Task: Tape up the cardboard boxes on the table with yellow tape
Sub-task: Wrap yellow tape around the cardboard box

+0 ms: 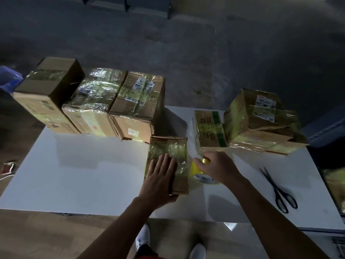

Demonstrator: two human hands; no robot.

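Note:
A small flat cardboard box (169,146) lies near the middle of the white table (84,174), its top partly covered in yellow tape. My left hand (160,176) rests flat on it with straight fingers. Just to its right stands the yellow tape roll (198,175), and my right hand (216,166) grips the roll from above. Three larger taped boxes (97,101) stand in a row at the back left. A small box with a green stripe (209,128) and a bigger taped box (261,120) sit at the back right.
Black scissors (278,191) lie on the table's right side. A blue object (9,79) sits beyond the table at the far left, and a small reddish item (8,166) lies on the floor there. My shoes (143,238) show below the table's near edge.

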